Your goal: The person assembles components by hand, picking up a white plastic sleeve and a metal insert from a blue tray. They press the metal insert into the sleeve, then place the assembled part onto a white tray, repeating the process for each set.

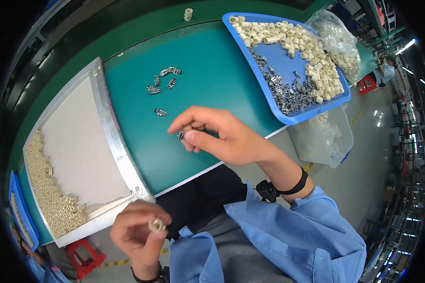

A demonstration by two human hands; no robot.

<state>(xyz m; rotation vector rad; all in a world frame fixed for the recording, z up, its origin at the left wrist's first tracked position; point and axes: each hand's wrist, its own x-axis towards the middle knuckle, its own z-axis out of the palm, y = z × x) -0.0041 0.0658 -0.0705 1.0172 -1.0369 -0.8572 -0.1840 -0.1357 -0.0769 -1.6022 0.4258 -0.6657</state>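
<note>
The left hand (139,231) pinches a cream tube (157,225) between its fingers, apparently leaving the open end clear. Over the green table (208,70), the right hand (222,134) grips a small metal piece (181,135) at the fingertips, likely for fine control. Loose pieces (160,112) lie just beyond, seemingly for easy reach; a blue tray (276,53) holds piled tubes (323,70).

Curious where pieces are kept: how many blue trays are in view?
2: a wide tray at the upper right, on the green table, and a narrow-looking tray at the far left edge. More could be hidden.
</note>
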